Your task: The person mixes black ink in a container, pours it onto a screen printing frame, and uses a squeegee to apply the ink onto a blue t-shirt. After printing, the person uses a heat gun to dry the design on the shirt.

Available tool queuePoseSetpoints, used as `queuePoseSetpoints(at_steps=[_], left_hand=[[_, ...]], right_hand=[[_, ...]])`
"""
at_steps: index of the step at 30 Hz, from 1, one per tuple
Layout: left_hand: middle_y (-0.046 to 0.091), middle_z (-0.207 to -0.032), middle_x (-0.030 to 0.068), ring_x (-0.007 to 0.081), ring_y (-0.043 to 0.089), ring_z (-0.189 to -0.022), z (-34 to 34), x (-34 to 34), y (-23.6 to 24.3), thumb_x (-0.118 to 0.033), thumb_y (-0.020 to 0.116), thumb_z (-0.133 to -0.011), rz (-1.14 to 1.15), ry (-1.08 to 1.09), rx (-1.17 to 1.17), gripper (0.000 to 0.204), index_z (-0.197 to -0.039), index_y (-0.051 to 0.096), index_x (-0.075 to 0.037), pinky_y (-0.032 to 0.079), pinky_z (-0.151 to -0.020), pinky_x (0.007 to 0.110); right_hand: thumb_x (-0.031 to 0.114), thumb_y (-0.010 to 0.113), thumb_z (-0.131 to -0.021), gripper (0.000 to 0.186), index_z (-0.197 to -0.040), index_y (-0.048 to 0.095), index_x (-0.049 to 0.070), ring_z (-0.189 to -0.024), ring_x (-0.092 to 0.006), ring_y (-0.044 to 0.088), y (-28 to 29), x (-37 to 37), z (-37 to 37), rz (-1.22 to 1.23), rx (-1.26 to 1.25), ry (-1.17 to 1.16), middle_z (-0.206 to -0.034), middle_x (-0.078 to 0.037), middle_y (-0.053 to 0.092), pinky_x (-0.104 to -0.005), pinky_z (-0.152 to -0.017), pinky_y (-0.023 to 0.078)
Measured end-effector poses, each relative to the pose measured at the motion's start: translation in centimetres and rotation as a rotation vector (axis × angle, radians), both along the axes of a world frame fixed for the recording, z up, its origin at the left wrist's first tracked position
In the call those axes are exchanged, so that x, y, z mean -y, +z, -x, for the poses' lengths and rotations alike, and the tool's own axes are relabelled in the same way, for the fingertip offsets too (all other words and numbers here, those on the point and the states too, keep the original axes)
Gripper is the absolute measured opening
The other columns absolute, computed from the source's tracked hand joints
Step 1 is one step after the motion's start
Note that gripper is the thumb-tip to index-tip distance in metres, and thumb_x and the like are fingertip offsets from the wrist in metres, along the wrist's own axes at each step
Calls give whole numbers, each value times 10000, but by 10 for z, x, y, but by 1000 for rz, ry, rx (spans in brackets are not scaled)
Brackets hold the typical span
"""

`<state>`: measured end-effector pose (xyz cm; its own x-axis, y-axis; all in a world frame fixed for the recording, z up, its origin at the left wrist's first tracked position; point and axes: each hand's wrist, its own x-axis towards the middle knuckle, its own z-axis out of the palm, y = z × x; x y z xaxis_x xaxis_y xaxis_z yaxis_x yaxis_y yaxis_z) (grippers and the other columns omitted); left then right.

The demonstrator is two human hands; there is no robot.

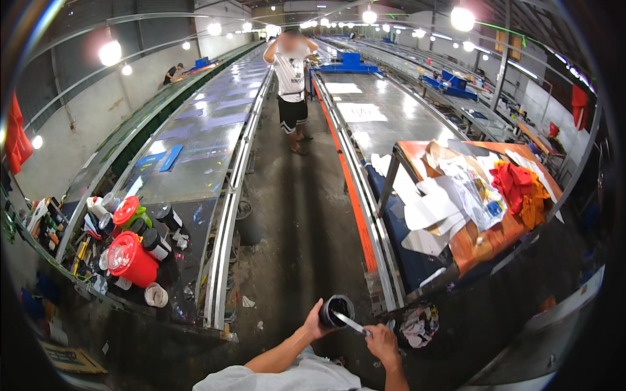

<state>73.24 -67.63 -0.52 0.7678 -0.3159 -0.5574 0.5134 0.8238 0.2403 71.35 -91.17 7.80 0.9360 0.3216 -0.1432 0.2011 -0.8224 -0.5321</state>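
Observation:
My left hand [316, 320] is wrapped round the side of a dark round tub [351, 304], held up in front of my body. Black, paint-like stuff coats the inside of the tub. In my right hand [382, 343] is a pale, flat spatula [349, 321], its handle gripped in closed fingers. The spatula slants up to the left, and its far end dips into the tub's mouth. How deep it goes is hidden by the dark contents.
Long printing tables [215, 140] run away on both sides of an aisle [293, 215], where a person [291, 75] stands. Red-lidded buckets [134, 260] and black jars crowd the left table's near end. Paper and cloth heap on an orange stand [476, 251] at right. A rag-filled bin [419, 327] sits beside my right hand.

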Motion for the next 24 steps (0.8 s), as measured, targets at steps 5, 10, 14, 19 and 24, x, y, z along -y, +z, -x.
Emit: queuePoseSetpoints(at_steps=[5,10,14,19,24], left_hand=[[563,-1361,101,308,511,-1266,-4,-16,3,-583,321,-1000,23,11,110,608,-1341,547,-133,405,-1066,548],[516,-1418,108,318,461,-1318,6,-41,7,-589,371,-977,57,35,152,634,-1388,504,-126,344,-1105,569],[537,-1393,93,304,483,-1293,21,-66,-1,-611,384,-968,105,19,159,624,-1353,538,-144,379,-1076,548],[545,-1376,107,320,488,-1284,28,-60,-11,-628,380,-960,167,-61,64,642,-1345,541,-140,412,-1051,545],[544,-1368,101,323,476,-1285,38,-49,-17,-629,325,-964,76,-228,120,631,-1345,536,-172,384,-1051,556]], right_hand=[[115,707,-783,259,-1040,720,134,-854,-338,650,10,-19,10,-30,94,-34,-889,-138,635,-437,-769,522],[103,692,-796,248,-1040,719,138,-864,-334,647,23,-47,19,6,86,-42,-898,-127,628,-439,-774,517],[139,678,-814,234,-1043,719,154,-888,-348,643,31,-75,35,22,60,-50,-917,-131,627,-451,-794,518],[156,634,-836,202,-1016,724,180,-917,-340,629,17,-79,66,49,104,-118,-911,-125,612,-446,-807,518],[121,590,-822,221,-984,738,147,-810,-357,676,10,-72,90,81,140,-237,-897,-142,657,-456,-726,559]])
